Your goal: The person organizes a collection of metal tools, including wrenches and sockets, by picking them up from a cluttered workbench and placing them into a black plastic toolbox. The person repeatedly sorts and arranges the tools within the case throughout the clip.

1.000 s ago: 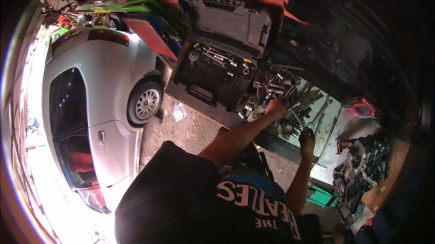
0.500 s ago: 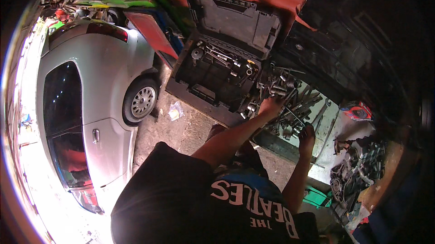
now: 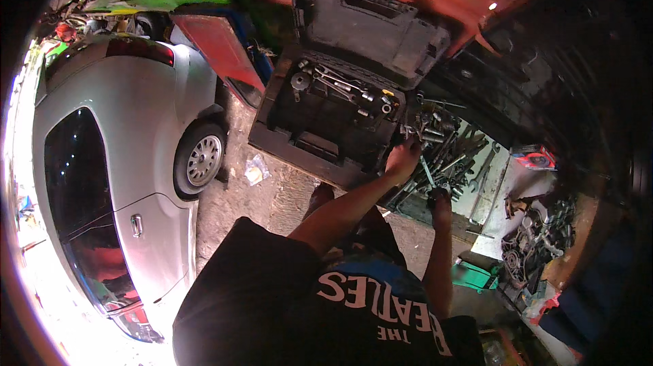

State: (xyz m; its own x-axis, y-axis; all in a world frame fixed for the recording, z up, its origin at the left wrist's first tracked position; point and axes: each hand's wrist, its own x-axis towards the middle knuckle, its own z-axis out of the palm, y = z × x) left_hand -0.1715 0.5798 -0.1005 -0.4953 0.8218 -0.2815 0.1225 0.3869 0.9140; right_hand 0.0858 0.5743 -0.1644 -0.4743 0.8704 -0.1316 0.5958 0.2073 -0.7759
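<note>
In the head view, the person's left hand is resting at the near left edge of a heap of loose tools, just beside the right end of an open black toolbox. Its fingertips are lying among small metal pieces, and I cannot tell whether they are pinching one or only touching. The right hand is closing its fingers around the near end of a long metal tool, whose bright shaft is slanting up and left across the heap toward the left hand; its far tip is too small to make out. More wrenches are lying inside the toolbox, under its raised lid, and a red box is standing to the right of the heap.

The step in hand seems to be picking through the heap with the left hand while the right is holding the tool ready. The next move is probably calling for a firm fingertip grip on one small piece, with the shaft staying clear of its neighbours.
</note>
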